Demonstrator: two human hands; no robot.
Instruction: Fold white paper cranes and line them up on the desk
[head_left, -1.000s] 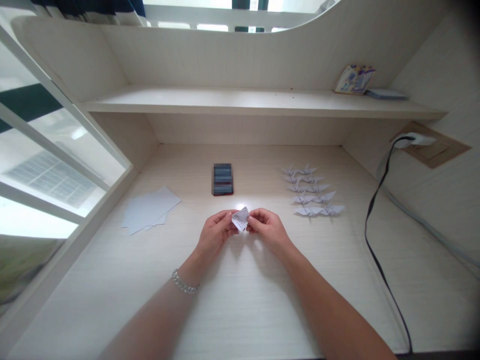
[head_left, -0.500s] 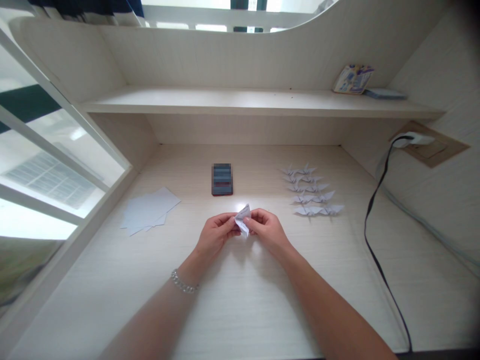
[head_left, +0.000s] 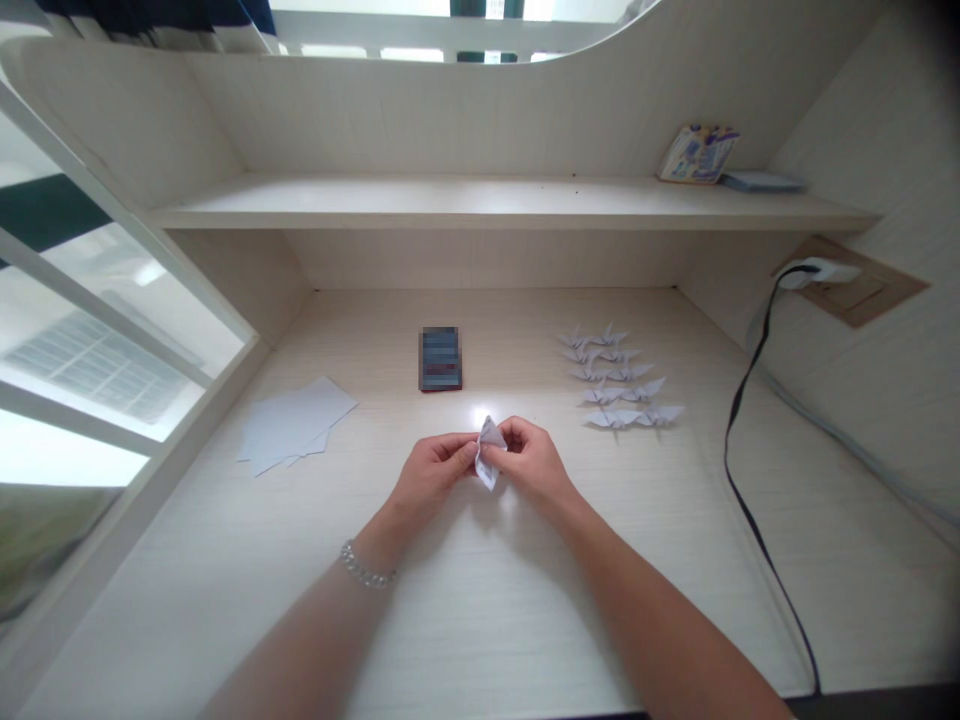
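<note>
Both of my hands meet over the middle of the pale wooden desk (head_left: 480,600). My left hand (head_left: 429,475), with a bracelet at its wrist, and my right hand (head_left: 531,462) pinch a small folded white paper piece (head_left: 488,452) between their fingertips. The piece stands narrow and upright between the thumbs, just above the desk top. Behind it lies a dark phone (head_left: 440,358), flat on the desk.
Several finished white paper cranes (head_left: 621,385) lie in a row at the right. A small stack of white paper sheets (head_left: 295,422) lies at the left. A black cable (head_left: 750,480) runs from a wall socket down the right side. A shelf above holds a small packet (head_left: 696,155).
My hands have drawn closer together and the paper piece has been pressed from a wider, open shape into a narrower upright fold. The view has shifted slightly.
</note>
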